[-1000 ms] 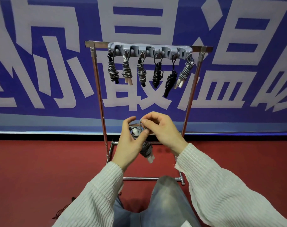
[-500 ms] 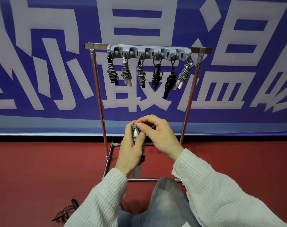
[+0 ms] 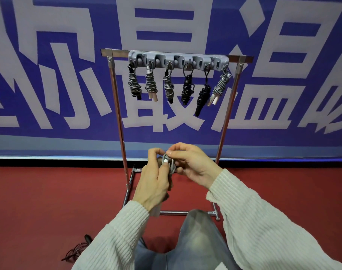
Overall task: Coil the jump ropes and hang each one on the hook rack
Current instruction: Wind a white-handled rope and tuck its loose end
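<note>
Below the rack (image 3: 178, 60), our left hand (image 3: 154, 184) grips a grey rope (image 3: 171, 164) while right hand (image 3: 193, 162) fingers pinch its loop; 6 coils hang, so hooking likely follows.

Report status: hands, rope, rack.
Both hands, left and right, grip grey rope bundle. Six coils on hook rack. Nothing blocking.

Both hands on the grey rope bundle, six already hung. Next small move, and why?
Probably tuck the last turn to lock the coil. The left hand grips the grey jump rope bundle while the right hand pinches a loop at its top; it is not yet raised toward the hook rack.
</note>
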